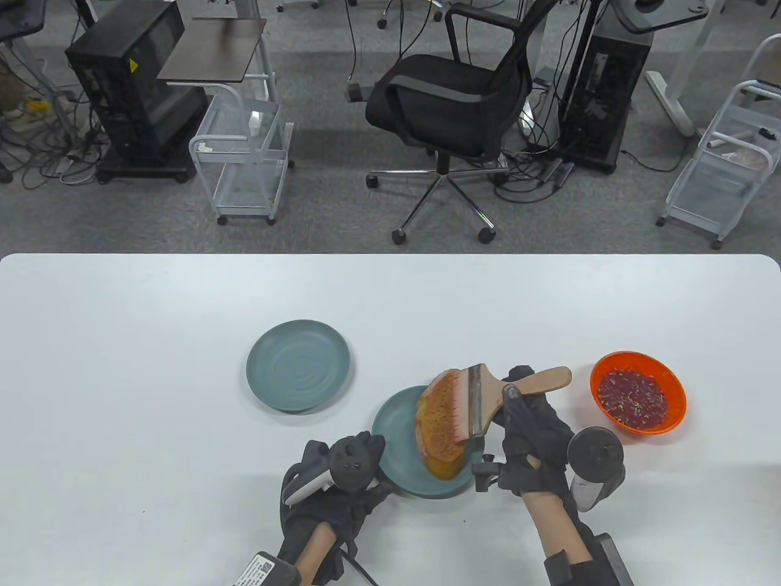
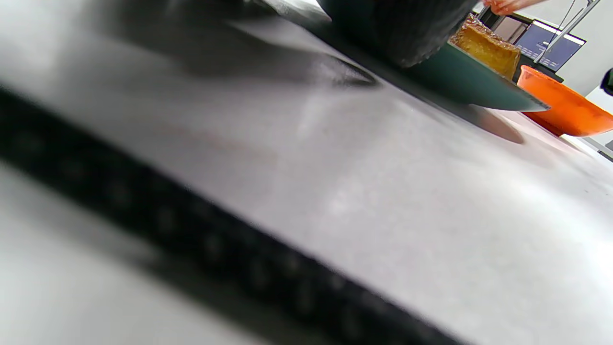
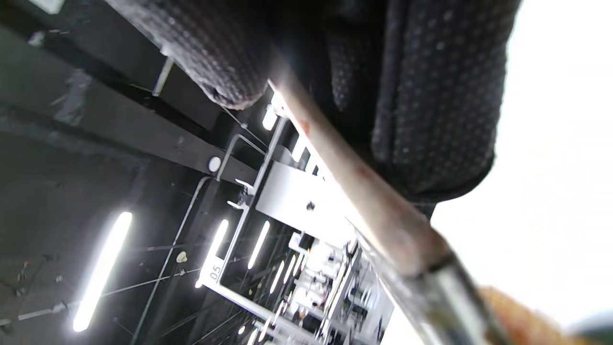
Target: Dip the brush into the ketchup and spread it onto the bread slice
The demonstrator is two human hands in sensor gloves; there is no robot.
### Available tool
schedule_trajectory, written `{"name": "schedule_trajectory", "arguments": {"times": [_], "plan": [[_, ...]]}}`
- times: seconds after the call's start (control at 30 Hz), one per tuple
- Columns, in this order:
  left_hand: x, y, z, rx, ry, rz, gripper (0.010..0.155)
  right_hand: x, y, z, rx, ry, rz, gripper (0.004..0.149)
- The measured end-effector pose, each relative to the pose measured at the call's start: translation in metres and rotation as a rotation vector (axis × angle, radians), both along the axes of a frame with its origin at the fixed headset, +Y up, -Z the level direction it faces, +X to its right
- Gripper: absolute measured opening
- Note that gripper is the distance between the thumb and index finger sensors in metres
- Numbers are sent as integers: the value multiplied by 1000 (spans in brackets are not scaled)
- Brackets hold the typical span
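A white bench [image 1: 152,366] stands before an office chair [image 1: 451,104] and wire carts. In the table view, the bread slice [image 1: 436,436] lies tilted on a teal plate [image 1: 396,427]; the right hand [image 1: 528,436] grips the wooden handle of the brush [image 1: 488,397], bristles on the bread. The orange ketchup bowl [image 1: 637,390] sits just beyond the brush handle. A second teal plate [image 1: 299,364] lies apart. The left hand [image 1: 341,482] touches the near plate's rim; its finger state cannot be told.

The left wrist view shows the bench surface, plate edge [image 2: 469,81], bread [image 2: 488,45] and bowl [image 2: 565,103].

The right wrist view shows gloved fingers [image 3: 440,96] clamped around the brush handle [image 3: 354,182].
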State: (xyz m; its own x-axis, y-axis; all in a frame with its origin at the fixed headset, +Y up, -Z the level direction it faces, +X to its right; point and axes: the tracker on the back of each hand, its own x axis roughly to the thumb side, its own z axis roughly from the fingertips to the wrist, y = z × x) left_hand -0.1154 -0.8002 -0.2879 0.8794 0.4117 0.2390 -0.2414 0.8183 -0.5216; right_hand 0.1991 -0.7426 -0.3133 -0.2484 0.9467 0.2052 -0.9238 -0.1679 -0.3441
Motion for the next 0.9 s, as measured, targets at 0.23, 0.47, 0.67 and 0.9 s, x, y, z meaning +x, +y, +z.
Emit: {"name": "schedule_trajectory", "arguments": {"times": [0.23,0.47,0.67,0.9], "plan": [[-1,0,0,-5,-3,11,73,-5,0,-3,30,-7,141,52],[0,0,0,-2,-6,1,73,1,7,-1,61,-30,80,52],[-1,-1,0,-6,-7,11,73,-22,2,-2,2,29,97,52],[0,0,0,-12,-9,8,73,4,24,5,152,-104,294,51]]}}
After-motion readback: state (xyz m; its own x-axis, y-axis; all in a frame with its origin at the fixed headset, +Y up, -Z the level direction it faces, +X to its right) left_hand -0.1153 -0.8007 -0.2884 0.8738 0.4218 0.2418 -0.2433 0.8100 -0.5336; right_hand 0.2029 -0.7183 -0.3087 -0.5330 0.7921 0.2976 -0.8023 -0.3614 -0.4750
